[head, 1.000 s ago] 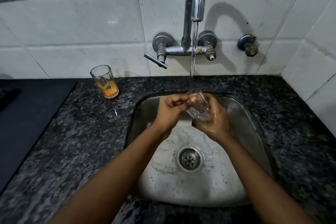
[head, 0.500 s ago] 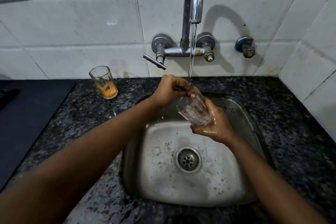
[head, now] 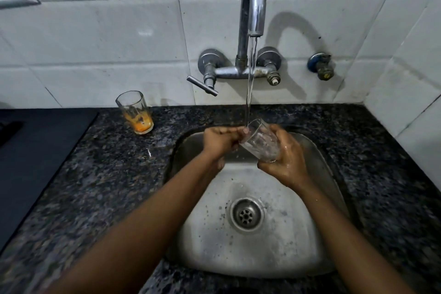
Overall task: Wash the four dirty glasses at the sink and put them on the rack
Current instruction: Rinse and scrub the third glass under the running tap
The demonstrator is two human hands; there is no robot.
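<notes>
A clear glass (head: 261,143) is tilted over the steel sink (head: 310,234), its mouth turned up and left under the running water. My right hand (head: 287,162) grips its base and side. My left hand (head: 220,138) is curled at the rim, its fingertips on the mouth of the glass where the stream lands. A second glass (head: 136,112) with orange residue at the bottom stands upright on the dark granite counter (head: 107,174), left of the sink. No rack is in view.
The chrome tap (head: 254,7) arches from the tiled wall, its lever handle (head: 202,86) sticking out to the left. A small valve (head: 321,69) sits on the wall at the right. A black surface (head: 35,150) covers the counter's far left. The drain (head: 245,215) lies mid-basin.
The glass has stayed under the stream while my left hand moved from above the rim down to its mouth. My right hand tilted the glass a little more to the left.
</notes>
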